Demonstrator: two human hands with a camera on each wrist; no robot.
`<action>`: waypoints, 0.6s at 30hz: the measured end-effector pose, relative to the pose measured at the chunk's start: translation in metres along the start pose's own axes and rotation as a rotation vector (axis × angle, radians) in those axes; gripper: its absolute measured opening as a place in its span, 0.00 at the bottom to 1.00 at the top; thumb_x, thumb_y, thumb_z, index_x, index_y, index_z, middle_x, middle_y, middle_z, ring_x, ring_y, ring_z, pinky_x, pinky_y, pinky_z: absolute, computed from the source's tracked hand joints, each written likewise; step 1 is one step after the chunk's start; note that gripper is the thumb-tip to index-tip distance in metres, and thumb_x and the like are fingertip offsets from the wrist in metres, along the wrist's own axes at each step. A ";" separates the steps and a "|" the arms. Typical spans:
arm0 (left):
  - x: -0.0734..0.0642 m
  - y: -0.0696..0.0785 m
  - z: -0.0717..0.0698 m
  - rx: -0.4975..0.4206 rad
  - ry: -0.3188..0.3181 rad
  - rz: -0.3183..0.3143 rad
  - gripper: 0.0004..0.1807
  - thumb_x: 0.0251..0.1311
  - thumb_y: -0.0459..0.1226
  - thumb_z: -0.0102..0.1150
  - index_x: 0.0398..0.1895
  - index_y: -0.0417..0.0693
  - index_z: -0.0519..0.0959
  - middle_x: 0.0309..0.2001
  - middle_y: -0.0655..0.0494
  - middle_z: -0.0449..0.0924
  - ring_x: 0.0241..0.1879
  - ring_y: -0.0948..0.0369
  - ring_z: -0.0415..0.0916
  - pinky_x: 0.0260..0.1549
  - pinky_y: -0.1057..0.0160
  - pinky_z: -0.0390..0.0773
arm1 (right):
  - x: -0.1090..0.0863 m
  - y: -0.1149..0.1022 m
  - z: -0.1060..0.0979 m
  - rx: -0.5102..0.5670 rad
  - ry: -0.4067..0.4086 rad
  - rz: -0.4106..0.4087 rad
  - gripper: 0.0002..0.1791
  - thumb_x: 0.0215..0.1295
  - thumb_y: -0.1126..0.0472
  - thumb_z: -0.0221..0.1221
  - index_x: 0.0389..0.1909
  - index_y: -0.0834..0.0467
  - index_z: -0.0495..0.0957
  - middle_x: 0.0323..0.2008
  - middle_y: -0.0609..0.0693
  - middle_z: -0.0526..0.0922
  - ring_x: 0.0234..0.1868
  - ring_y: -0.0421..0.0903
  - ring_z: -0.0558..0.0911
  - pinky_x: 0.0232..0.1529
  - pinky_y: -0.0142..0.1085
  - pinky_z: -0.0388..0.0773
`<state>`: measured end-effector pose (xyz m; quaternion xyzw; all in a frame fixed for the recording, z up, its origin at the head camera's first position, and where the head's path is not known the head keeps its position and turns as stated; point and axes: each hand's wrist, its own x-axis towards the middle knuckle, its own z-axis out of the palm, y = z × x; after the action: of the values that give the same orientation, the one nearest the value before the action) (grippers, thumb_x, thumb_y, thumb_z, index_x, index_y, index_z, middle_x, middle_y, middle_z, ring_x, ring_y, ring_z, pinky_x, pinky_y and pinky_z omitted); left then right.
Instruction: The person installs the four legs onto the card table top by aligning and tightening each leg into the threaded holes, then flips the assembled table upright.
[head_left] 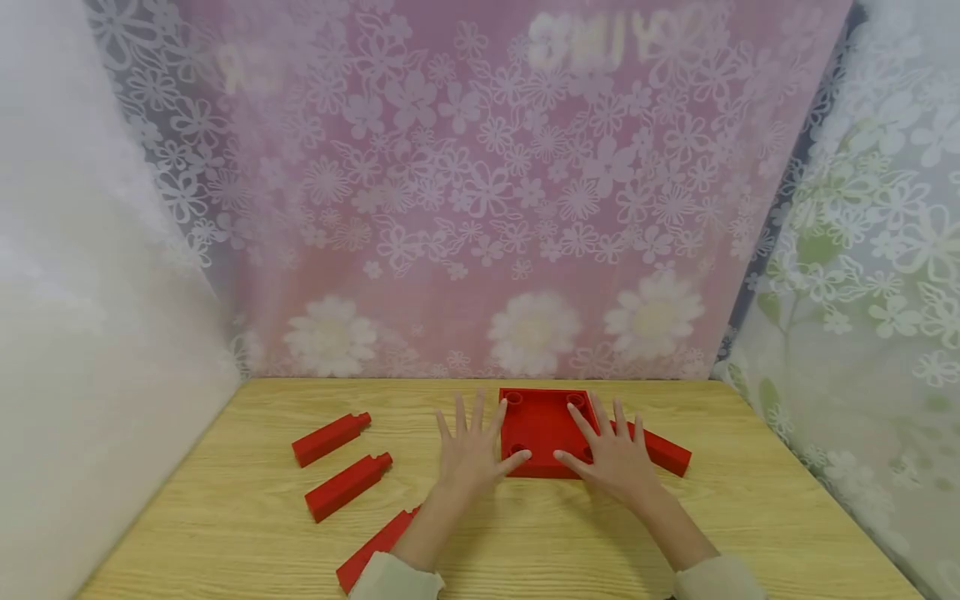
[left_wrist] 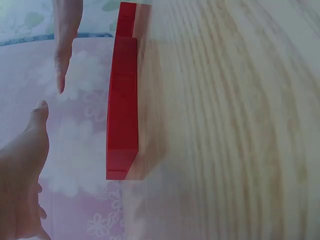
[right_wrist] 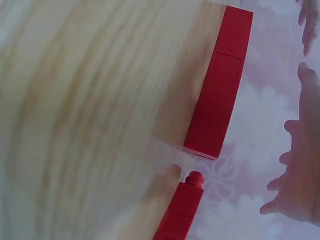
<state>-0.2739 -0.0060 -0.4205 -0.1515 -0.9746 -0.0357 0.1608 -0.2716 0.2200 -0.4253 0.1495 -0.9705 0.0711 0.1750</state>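
A square red tray-like piece (head_left: 542,433) lies on the table, with a raised rim and round sockets at its corners. My left hand (head_left: 467,454) is spread over its left side, thumb and forefinger overlapping the edge in the head view. Over its right side my right hand (head_left: 617,457) spreads its fingers the same way. Both wrist views show the left hand (left_wrist: 20,185) and the right hand (right_wrist: 305,165) raised above the red piece (right_wrist: 217,95), holding nothing. A red leg-shaped block (head_left: 663,452) with a knobbed end (right_wrist: 195,178) lies right of the piece, partly hidden by the right hand.
Three more red leg-shaped blocks lie on the left of the wooden table (head_left: 247,500): one at the back (head_left: 330,439), one in the middle (head_left: 347,487), and one in front (head_left: 377,550) partly behind the left forearm. Flowered curtains (head_left: 480,208) hang behind and beside the table.
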 end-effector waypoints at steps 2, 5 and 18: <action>0.000 0.003 0.003 -0.003 -0.003 0.001 0.46 0.52 0.72 0.35 0.72 0.62 0.50 0.71 0.47 0.40 0.67 0.40 0.35 0.56 0.34 0.41 | -0.001 0.002 0.003 0.014 -0.008 0.009 0.45 0.56 0.30 0.49 0.69 0.52 0.58 0.69 0.60 0.47 0.65 0.69 0.45 0.57 0.66 0.36; 0.001 0.008 0.008 -0.003 -0.007 0.003 0.46 0.52 0.72 0.34 0.72 0.62 0.49 0.71 0.48 0.41 0.67 0.40 0.36 0.57 0.34 0.43 | -0.005 0.004 0.006 0.053 -0.020 0.032 0.45 0.56 0.30 0.49 0.69 0.53 0.57 0.69 0.60 0.46 0.65 0.69 0.43 0.57 0.66 0.34; 0.002 0.020 0.037 -0.205 -0.009 -0.032 0.45 0.55 0.69 0.37 0.71 0.56 0.52 0.70 0.45 0.43 0.66 0.39 0.39 0.57 0.35 0.44 | -0.013 0.014 0.013 0.157 0.000 0.105 0.44 0.57 0.31 0.50 0.67 0.55 0.60 0.67 0.65 0.51 0.64 0.71 0.48 0.57 0.66 0.40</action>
<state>-0.2811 0.0180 -0.4546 -0.1518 -0.9689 -0.1369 0.1396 -0.2684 0.2338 -0.4431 0.1117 -0.9685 0.1561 0.1589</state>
